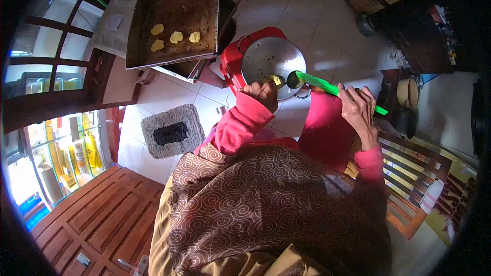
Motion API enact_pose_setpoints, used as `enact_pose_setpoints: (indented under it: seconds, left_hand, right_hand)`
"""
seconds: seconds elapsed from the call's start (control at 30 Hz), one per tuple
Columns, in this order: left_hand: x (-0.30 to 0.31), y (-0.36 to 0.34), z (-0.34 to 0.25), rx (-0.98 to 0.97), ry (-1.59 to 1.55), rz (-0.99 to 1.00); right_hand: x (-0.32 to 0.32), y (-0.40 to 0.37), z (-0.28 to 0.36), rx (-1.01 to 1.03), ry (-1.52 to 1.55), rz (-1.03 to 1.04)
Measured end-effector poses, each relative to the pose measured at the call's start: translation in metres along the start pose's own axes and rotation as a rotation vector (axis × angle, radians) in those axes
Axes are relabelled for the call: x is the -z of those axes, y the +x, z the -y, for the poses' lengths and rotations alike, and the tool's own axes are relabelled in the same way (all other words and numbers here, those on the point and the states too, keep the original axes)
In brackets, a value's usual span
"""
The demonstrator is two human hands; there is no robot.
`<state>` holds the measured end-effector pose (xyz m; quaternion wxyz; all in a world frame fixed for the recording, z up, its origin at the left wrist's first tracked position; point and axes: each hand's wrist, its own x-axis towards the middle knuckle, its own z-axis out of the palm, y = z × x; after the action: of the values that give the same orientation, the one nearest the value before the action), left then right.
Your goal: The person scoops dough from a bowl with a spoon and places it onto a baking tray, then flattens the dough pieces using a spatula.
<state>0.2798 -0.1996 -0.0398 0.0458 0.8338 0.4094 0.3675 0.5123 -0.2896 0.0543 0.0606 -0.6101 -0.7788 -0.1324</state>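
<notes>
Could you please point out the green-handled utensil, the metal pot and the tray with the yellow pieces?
Green-handled utensil (319, 83): head view, on its green handle.
Metal pot (284, 53): head view, on its bare inner surface.
Tray (179, 7): head view, on a bare part of its bottom.

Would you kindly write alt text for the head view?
A person's right hand grips a green-handled ladle over a metal pot; the left hand is closed by its near edge. Four yellow dough pieces lie on a baking tray.
</notes>
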Motion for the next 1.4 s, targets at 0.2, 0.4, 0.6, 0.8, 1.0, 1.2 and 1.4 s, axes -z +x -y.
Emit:
enact_pose_setpoints:
  seconds: [0.2, 0.4, 0.6, 0.8, 1.0, 1.2, 1.4]
  left_hand:
    - [-0.010, -0.005, 0.006, 0.017, 0.047, -0.006]
    - [-0.026, -0.017, 0.019, 0.101, 0.087, 0.074]
    - [-0.025, -0.016, 0.021, 0.133, 0.060, 0.089]
    - [-0.026, -0.016, 0.023, 0.181, 0.056, 0.153]
    - [-0.026, -0.015, 0.022, 0.252, 0.047, 0.203]
    - [-0.080, -0.077, 0.079, 0.288, 0.140, 0.461]
    - [-0.085, -0.113, 0.093, 0.358, 0.119, 0.520]
  right_hand:
    - [-0.021, -0.007, 0.021, -0.259, 0.215, 0.089]
    - [-0.062, -0.024, 0.019, -0.572, 0.883, 0.060]
    - [-0.046, -0.002, 0.008, -0.255, 0.221, -0.030]
    - [-0.040, 0.013, 0.003, 0.016, 0.008, 0.010]
    - [-0.056, 0.007, 0.010, -0.236, 0.382, 0.155]
    - [-0.112, -0.022, 0.000, -0.779, 0.797, 0.346]
    - [-0.175, -0.039, 0.023, -0.520, 0.160, 0.438]
